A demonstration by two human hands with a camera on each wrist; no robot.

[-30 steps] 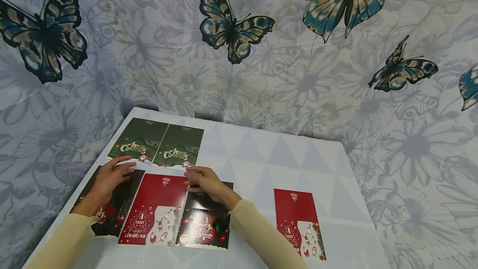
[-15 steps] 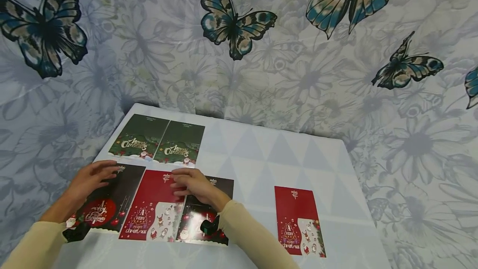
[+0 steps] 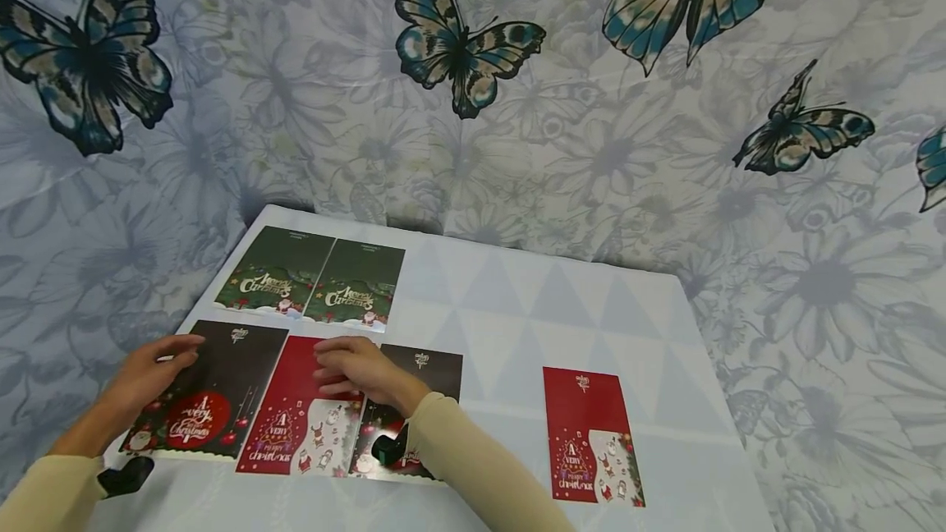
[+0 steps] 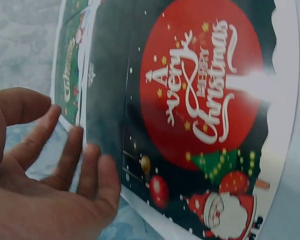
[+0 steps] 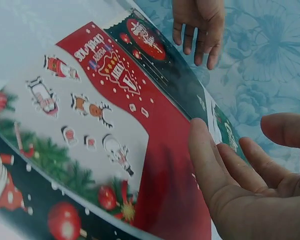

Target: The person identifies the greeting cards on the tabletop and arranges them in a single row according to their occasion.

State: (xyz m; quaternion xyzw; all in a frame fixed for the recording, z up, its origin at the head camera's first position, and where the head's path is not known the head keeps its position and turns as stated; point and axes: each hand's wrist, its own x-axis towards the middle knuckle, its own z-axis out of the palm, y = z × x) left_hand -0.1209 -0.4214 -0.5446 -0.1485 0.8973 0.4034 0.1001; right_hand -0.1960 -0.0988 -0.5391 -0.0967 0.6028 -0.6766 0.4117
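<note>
My left hand (image 3: 150,372) is at the left edge of a black Christmas card (image 3: 236,368) with a red round print, fingers loosely bent and holding nothing. In the left wrist view its fingertips (image 4: 107,167) lie beside that card's edge. Over the upper part of a red Christmas card (image 3: 275,409) in the middle hovers my right hand (image 3: 365,372), its fingers apart and nothing between them. A second black card (image 3: 441,372) lies right of the red one, partly hidden under my right hand and sleeve. These three cards form a row, side by side.
Two green Merry Christmas cards (image 3: 288,257) lie behind the row, at the table's far left corner. Another red card (image 3: 587,409) lies apart on the right of the white table (image 3: 502,335). A butterfly-print cloth (image 3: 562,146) hangs behind the table.
Both hands have moved left. My left hand has come off the left black card to its edge, uncovering its print; my right hand has shifted from the right black card over the red one.
</note>
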